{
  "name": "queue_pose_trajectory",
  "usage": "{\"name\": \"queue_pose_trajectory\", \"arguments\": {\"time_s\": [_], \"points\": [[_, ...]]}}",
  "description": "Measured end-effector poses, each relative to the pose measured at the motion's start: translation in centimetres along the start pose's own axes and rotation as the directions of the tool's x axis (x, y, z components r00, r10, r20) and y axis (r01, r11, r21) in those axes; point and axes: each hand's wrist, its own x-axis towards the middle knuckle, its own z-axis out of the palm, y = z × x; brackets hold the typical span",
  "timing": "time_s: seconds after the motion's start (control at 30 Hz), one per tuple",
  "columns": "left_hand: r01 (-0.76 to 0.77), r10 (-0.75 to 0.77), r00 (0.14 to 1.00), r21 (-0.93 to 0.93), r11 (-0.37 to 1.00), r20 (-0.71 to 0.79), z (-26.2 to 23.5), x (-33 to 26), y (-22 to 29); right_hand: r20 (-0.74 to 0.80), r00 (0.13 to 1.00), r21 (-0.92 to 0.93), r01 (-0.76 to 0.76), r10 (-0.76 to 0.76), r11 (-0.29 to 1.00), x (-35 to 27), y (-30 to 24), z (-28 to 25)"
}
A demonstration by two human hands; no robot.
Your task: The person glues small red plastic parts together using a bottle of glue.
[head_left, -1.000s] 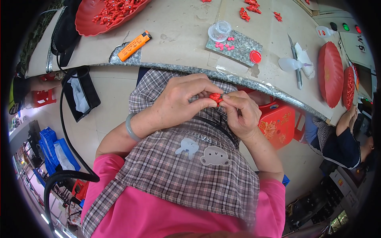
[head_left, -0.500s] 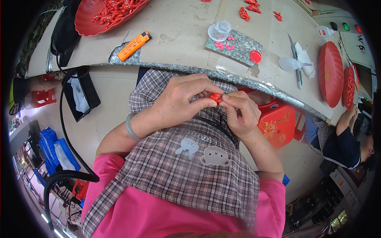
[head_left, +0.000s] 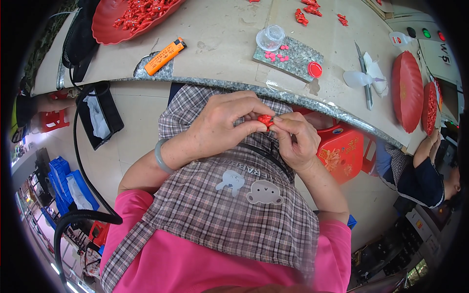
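Between both hands, over my lap and just short of the table edge, is a small glossy red figurine (head_left: 266,120). My left hand (head_left: 225,119) pinches it between thumb and fingers from the left. From the right, the thumb and forefinger of my right hand (head_left: 296,138) press on its other end. The fingertips cover part of it, so its full shape is hidden. Similar red figurines (head_left: 301,17) lie at the back of the table. Closest on the tabletop is a grey stone slab (head_left: 298,58) with small pink pieces (head_left: 277,57), a clear plastic cup (head_left: 271,37) and a round red lid (head_left: 314,69).
A red tray (head_left: 105,24) heaped with figurines stands at the far left, near an orange lighter (head_left: 165,56). To the right are a craft knife (head_left: 365,80), a squeeze bottle (head_left: 355,78) and a red scalloped tray (head_left: 407,92). A co-worker (head_left: 421,171) sits at the right; a red stool (head_left: 342,151) stands below the table.
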Motion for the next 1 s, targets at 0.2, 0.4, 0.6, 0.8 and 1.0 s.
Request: {"name": "queue_pose_trajectory", "arguments": {"time_s": [0.2,0.4,0.6,0.8,1.0], "points": [[0.007,-0.007,1.0,-0.005,1.0,-0.001,-0.02,-0.01,0.06,-0.019,1.0,0.014,0.009,-0.009,1.0,-0.11,0.14,0.21],[0.016,-0.016,1.0,-0.01,1.0,0.006,-0.01,0.02,0.02,-0.012,1.0,0.006,0.004,-0.004,1.0,-0.18,0.17,0.19],[0.02,-0.02,1.0,-0.012,1.0,0.01,0.0,0.08,0.0,-0.01,1.0,0.017,-0.003,0.004,1.0,-0.34,0.29,0.18],[0.025,-0.025,1.0,-0.003,1.0,0.011,-0.02,0.03,0.02,0.01,1.0,0.018,-0.019,0.019,1.0,-0.41,0.18,0.12],[0.03,-0.03,1.0,-0.001,1.0,0.006,0.13,0.03,-0.06,0.011,1.0,0.024,-0.027,0.027,0.999,-0.44,0.27,0.12]]}}
